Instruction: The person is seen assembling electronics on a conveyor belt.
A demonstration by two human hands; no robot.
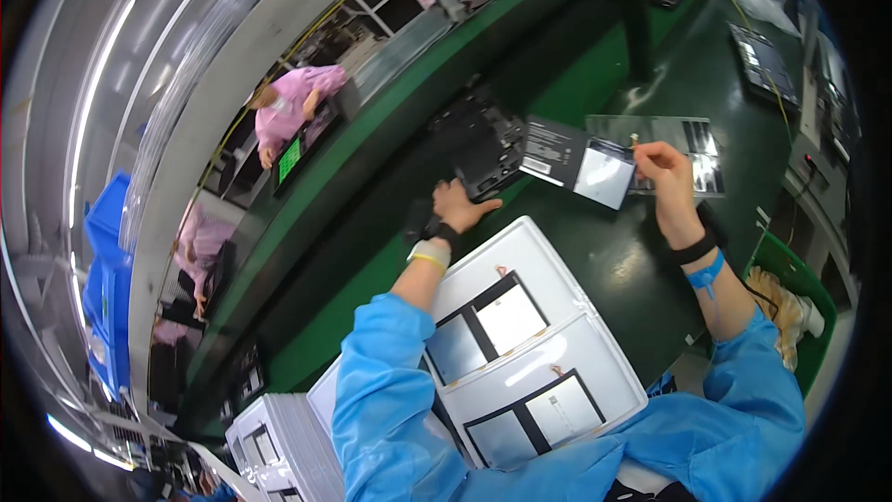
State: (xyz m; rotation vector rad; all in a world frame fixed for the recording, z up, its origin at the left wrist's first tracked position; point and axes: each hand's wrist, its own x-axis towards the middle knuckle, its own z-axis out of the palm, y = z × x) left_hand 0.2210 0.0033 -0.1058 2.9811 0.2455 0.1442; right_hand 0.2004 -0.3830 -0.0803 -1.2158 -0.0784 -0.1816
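My right hand (667,181) pinches the right edge of a flat black battery pack (548,151), which has printed text and a shiny pale panel. The pack is tilted, its left end by a black device chassis (485,144); whether they touch I cannot tell. My left hand (460,208) lies at the chassis's near edge, thumb stretched out and fingers apart. Under the battery, partly covered, is a clear plastic sheet (701,135). Closer to me, a white plastic tray (595,325) holds an upper battery pack (511,319) and a lower battery pack (556,409) in its recesses.
Stacked white trays (302,442) stand at the lower left. A green bin (818,353) with beige gloves or cloth is at the right. A dark post (632,19) rises from the green bench. Another flat device (764,65) lies far right. People in pink work beyond the line.
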